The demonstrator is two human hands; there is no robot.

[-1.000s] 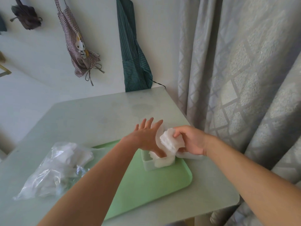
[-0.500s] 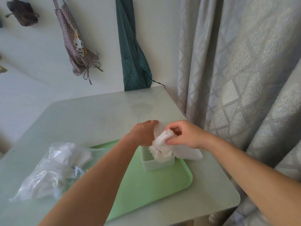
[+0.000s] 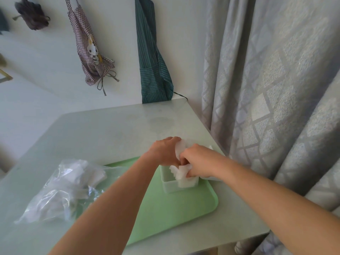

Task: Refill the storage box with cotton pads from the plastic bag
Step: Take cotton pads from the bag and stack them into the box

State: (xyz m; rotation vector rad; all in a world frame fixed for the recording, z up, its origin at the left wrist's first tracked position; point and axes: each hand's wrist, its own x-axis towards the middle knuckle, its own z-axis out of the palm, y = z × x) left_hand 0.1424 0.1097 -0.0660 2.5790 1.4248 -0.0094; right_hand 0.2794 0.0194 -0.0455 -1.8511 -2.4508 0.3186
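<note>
Gripping cotton pads [image 3: 181, 174]: right hand [image 3: 199, 161] | left hand [image 3: 165, 151] curled | above storage box [image 3: 169, 184]

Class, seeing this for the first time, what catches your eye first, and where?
Two hands meet over the storage box on the green tray: the right hand grips a wad of cotton pads at its opening, the left hand beside it. A crumpled plastic bag lies left; a patterned grey curtain fills the right.

The right hand [image 3: 199, 161] has pushed the cotton pads [image 3: 181, 173] down into the storage box [image 3: 171, 184]; the left hand [image 3: 163, 151] has curled its spread fingers, perhaps round the lid [image 3: 181, 146].
</note>
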